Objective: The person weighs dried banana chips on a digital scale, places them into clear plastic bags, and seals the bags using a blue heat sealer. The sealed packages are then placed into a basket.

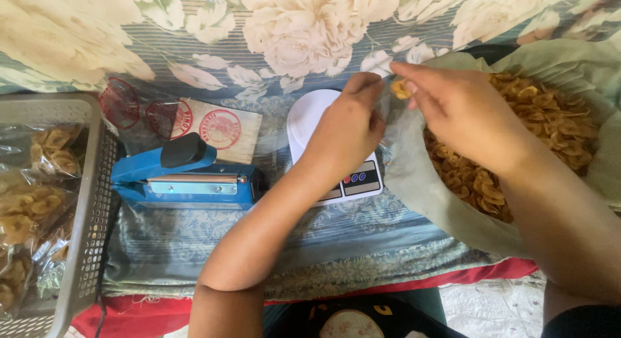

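Note:
My left hand (346, 128) hovers over a white kitchen scale (304, 118), fingers pinched on the edge of a thin clear plastic bag (386, 111) that is hard to make out. My right hand (456, 108) is just right of it, fingers closed on a few yellow fried chips (401, 89) at the bag's mouth. Below and right of that hand lies a big greenish sack (414, 183) heaped with golden chips (550, 124).
A blue heat sealer (184, 176) with a black knob sits left of the scale. Behind it lie clear bags with red round labels (194, 121). A grey plastic basket (90, 202) at far left holds filled chip packets. Floral cloth covers the surface.

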